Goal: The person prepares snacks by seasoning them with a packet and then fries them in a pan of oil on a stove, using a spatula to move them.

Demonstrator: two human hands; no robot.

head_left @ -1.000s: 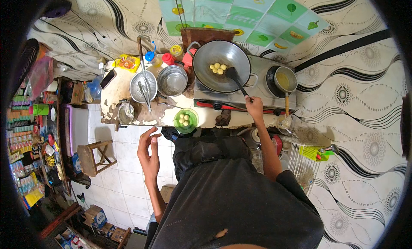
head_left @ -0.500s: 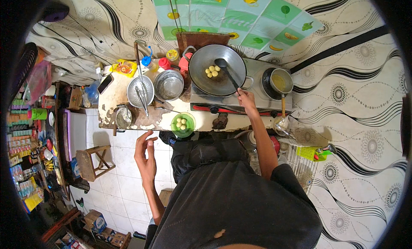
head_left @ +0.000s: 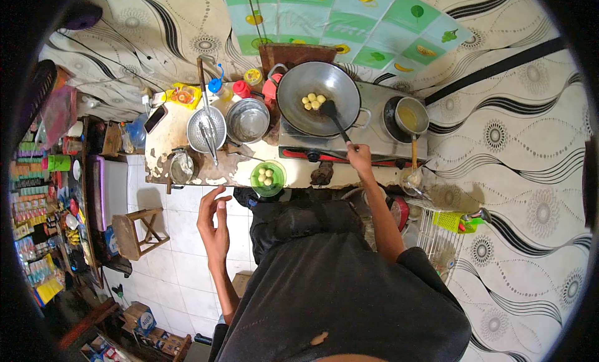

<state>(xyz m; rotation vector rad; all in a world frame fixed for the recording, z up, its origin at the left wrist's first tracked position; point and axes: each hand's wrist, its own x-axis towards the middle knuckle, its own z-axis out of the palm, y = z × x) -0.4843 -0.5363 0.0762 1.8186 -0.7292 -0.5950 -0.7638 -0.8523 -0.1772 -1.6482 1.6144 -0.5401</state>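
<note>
Holding a Black Spatula (head_left: pixel 339 124) in the Wok (head_left: pixel 299 121)

The right hand (head_left: pixel 359 158) is wrapped around the spatula's handle, its blade resting low in the wok just beside a cluster of yellowish balls (head_left: pixel 313 101); whether blade and balls touch, I cannot tell. The wok sits on the stove (head_left: pixel 372 100), left of a long-handled saucepan (head_left: pixel 410 117). The left hand (head_left: pixel 214 225) is released, its fingers loosely curved, near the front edge of the table (head_left: pixel 218 170) and above the tiled floor (head_left: pixel 190 262). A green bowl (head_left: pixel 282 181) holding more pale balls (head_left: pixel 266 176) stands near that edge, between the hands. Behind it are a metal pot (head_left: pixel 244 120) and a perforated strainer (head_left: pixel 194 128).
</note>
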